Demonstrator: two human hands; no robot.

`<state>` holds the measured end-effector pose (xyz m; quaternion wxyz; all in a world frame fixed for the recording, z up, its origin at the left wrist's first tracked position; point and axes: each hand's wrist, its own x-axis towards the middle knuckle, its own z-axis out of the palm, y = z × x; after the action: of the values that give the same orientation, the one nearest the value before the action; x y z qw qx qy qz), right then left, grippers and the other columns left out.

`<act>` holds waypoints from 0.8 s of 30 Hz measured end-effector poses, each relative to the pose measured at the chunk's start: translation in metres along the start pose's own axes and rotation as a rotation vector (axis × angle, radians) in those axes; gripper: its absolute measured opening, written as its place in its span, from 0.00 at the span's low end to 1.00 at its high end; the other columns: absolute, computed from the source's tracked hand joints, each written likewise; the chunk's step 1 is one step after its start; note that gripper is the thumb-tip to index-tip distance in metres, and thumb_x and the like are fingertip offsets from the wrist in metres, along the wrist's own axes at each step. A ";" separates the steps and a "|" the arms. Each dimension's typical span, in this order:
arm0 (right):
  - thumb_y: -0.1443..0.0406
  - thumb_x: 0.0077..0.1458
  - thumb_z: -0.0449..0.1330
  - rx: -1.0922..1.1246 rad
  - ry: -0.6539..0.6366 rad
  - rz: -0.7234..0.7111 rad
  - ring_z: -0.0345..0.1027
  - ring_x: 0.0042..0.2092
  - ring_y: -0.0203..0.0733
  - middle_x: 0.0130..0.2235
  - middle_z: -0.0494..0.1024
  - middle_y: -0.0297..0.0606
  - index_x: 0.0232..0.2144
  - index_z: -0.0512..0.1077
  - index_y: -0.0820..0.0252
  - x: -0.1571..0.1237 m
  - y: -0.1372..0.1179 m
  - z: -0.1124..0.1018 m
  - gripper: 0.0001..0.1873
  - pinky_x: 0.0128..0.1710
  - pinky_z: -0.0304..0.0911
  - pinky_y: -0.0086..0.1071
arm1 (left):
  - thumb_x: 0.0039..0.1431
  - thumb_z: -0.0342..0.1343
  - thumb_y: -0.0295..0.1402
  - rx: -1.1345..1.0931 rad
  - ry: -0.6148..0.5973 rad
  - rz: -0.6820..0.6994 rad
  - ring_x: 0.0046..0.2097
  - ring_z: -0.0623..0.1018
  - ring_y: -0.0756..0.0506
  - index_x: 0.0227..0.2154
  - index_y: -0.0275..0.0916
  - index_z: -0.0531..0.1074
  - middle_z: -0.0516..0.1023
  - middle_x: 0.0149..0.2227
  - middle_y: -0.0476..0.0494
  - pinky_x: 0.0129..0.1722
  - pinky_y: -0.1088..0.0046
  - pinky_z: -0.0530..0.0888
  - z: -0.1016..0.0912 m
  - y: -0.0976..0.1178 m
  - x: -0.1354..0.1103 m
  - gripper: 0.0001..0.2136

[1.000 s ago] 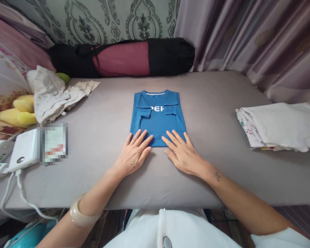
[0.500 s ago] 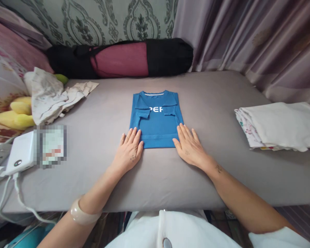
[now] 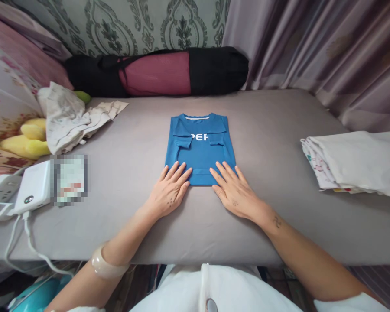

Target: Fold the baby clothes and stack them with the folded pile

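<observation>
And we're on: L hand (image 3: 169, 190) and R hand (image 3: 235, 193) both flat, palms down, fingers spread, nothing pinched or gripped. Fingertips of each rest on the lower edge of a blue T-shirt (image 3: 199, 149), which lies straight ahead of the hands, folded into a tidy rectangle w/ sleeves turned in across the front and white lettering partly showing. Under it all, a grey fitted sheet (image 3: 266, 130), with the heels of both hands down on it.

Latest change: in the last half sec both hands have slid inward from the shirt's lower corners, so the gap between them is narrower and more finger now sits on the hem. Shirt stays flat and square to us, hem not lifted, so it's pressing and smoothing only, no grip.

Around us: far to the right of R hand, a stack of folded white cloth (image 3: 354, 160). Left of L hand, a white charger box (image 3: 35, 186) w/ its cable, beside a pixelated item (image 3: 70, 180). Further ahead on the left, a crumpled cream cloth (image 3: 66, 119). Beyond the shirt, a rolled black-and-maroon bag (image 3: 156, 73) against the wall.
</observation>
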<state>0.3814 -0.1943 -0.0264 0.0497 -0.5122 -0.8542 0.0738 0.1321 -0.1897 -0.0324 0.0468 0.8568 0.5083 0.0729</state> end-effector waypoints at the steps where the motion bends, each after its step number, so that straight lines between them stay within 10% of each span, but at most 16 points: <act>1: 0.56 0.68 0.39 0.000 -0.019 -0.009 0.36 0.70 0.50 0.70 0.47 0.43 0.67 0.53 0.59 0.000 0.000 0.001 0.29 0.67 0.39 0.53 | 0.71 0.35 0.40 -0.005 -0.024 -0.001 0.70 0.51 0.40 0.65 0.43 0.57 0.56 0.68 0.43 0.67 0.52 0.50 0.001 -0.001 0.000 0.24; 12: 0.58 0.69 0.40 -0.001 -0.024 -0.064 0.34 0.70 0.51 0.70 0.45 0.43 0.68 0.52 0.57 -0.004 -0.005 -0.009 0.28 0.67 0.37 0.57 | 0.70 0.40 0.40 -0.022 0.049 0.179 0.70 0.50 0.39 0.64 0.42 0.59 0.56 0.68 0.42 0.68 0.49 0.45 -0.005 0.000 -0.002 0.23; 24: 0.59 0.68 0.43 0.064 -0.085 -0.172 0.39 0.70 0.51 0.69 0.49 0.40 0.66 0.55 0.57 -0.009 -0.014 -0.012 0.27 0.66 0.39 0.58 | 0.69 0.44 0.34 -0.241 0.080 0.260 0.64 0.66 0.44 0.56 0.39 0.70 0.70 0.60 0.41 0.64 0.56 0.62 0.000 -0.003 0.002 0.17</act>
<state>0.3754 -0.2083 -0.0122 0.0359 -0.4316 -0.8935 0.1182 0.1304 -0.1864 -0.0325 0.1188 0.9000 0.3821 0.1728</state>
